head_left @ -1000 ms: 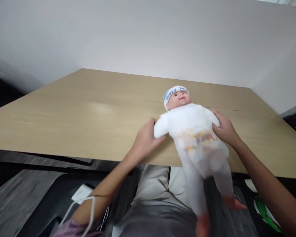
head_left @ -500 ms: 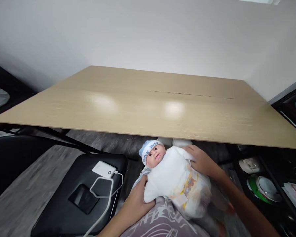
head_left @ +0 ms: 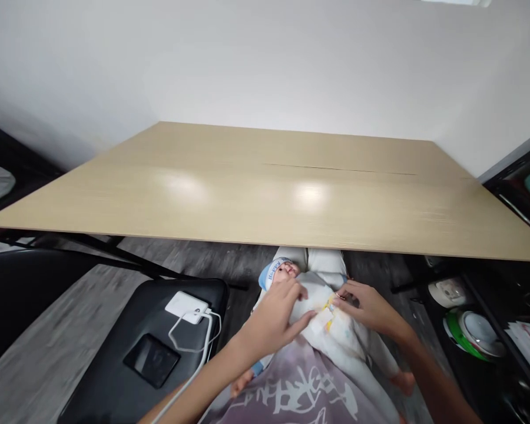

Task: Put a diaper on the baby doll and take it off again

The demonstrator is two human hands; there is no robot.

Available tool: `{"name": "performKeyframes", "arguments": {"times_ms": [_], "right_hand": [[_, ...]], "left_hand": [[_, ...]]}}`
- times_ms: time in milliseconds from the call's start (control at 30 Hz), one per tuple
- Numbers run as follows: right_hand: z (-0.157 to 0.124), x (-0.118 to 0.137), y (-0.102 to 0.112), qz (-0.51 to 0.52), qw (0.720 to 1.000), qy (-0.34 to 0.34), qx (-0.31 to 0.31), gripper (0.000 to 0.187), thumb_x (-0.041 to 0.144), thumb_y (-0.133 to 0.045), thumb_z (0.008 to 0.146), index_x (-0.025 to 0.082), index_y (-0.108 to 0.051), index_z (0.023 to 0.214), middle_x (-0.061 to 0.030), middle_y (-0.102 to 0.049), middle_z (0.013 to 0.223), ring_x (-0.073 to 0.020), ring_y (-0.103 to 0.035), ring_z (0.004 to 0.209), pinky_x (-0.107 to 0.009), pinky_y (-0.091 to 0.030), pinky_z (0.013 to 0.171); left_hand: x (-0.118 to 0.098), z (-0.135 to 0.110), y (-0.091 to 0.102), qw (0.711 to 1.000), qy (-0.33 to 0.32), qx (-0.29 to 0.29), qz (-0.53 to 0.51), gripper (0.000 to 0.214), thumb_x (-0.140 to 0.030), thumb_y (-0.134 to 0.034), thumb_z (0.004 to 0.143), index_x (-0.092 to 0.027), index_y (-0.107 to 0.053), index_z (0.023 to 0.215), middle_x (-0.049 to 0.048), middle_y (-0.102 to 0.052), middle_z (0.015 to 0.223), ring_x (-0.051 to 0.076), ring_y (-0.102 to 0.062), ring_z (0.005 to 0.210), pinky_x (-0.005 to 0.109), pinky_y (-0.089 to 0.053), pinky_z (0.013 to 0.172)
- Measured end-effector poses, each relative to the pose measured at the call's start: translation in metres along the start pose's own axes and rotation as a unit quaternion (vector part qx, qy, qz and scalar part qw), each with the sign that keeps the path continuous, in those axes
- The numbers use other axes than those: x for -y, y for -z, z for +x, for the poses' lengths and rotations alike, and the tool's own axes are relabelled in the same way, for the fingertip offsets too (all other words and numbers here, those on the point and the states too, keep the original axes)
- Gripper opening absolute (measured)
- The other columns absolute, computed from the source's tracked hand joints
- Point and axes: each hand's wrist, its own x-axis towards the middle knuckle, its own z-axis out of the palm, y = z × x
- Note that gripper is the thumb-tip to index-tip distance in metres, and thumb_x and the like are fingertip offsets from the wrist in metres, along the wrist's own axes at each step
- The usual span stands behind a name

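Note:
A baby doll [head_left: 315, 289] in a white top and a blue-and-white cap [head_left: 276, 272] lies tilted on my lap, its head to the upper left. Around its lower body is a white diaper [head_left: 345, 331] with a yellow printed band. Over the doll's chest, my left hand [head_left: 276, 312] is open, thumb and fingers apart. My right hand [head_left: 368, 306] is at the far side of the diaper's waist, fingertips and thumb closed at its edge. The left hand covers part of the doll's face and chest.
A wooden table [head_left: 247, 200] stretches across in front of me. At left, a black stool [head_left: 110, 353] carries a white power bank [head_left: 185, 306], a black phone [head_left: 151, 359] and a white cable [head_left: 189, 380]. Dark shelving [head_left: 481, 300] with several items stands at right.
Both hands have let go of the doll's sides. The left has moved over its chest, the right down to the diaper's waist. The doll now rests on my lap, its limbs spread.

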Motion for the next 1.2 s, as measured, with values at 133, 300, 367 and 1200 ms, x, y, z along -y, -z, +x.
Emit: {"name": "performKeyframes", "arguments": {"times_ms": [133, 300, 367, 1200], "right_hand": [[0.006, -0.012, -0.008, -0.005, 0.999, 0.015, -0.039, 0.038, 0.045, -0.053, 0.108, 0.021, -0.076, 0.091, -0.005, -0.076, 0.092, -0.0222, -0.07, 0.089, -0.034, -0.052, 0.081], [0.017, -0.04, -0.008, -0.025, 0.99, -0.025, -0.139, 0.036, 0.046, -0.054, 0.104, 0.021, -0.076, 0.09, -0.0062, -0.076, 0.088, -0.0233, -0.071, 0.081, -0.037, -0.055, 0.078], [0.019, -0.041, -0.009, 0.001, 0.985, -0.033, -0.169, 0.034, 0.048, -0.058, 0.103, 0.021, -0.079, 0.109, -0.0093, -0.08, 0.102, -0.0264, -0.075, 0.093, -0.04, -0.058, 0.086], [-0.099, -0.03, -0.038, 0.041, 0.984, -0.156, 0.078, 0.043, 0.07, -0.053, 0.096, 0.033, -0.068, 0.08, -0.0013, -0.075, 0.079, -0.0318, -0.073, 0.08, -0.044, -0.054, 0.073]], "left_hand": [[0.002, 0.036, -0.014, 0.979, -0.097, 0.092, -0.152, 0.032, -0.045, -0.065, 0.106, -0.024, -0.066, 0.13, 0.01, -0.073, 0.128, 0.027, -0.066, 0.12, 0.04, -0.049, 0.109], [0.012, 0.036, -0.028, 0.964, -0.073, 0.109, -0.232, 0.028, -0.043, -0.069, 0.105, -0.025, -0.075, 0.126, 0.0095, -0.079, 0.126, 0.026, -0.065, 0.121, 0.043, -0.047, 0.115], [0.013, 0.032, -0.029, 0.96, -0.056, 0.096, -0.257, 0.026, -0.044, -0.069, 0.105, -0.024, -0.078, 0.119, 0.0098, -0.08, 0.121, 0.026, -0.066, 0.119, 0.043, -0.049, 0.113], [-0.031, 0.163, -0.139, 0.886, -0.161, 0.433, -0.05, 0.042, -0.041, -0.099, 0.063, -0.022, -0.079, 0.095, 0.0054, -0.082, 0.092, 0.036, -0.081, 0.101, 0.041, -0.063, 0.09]]}}
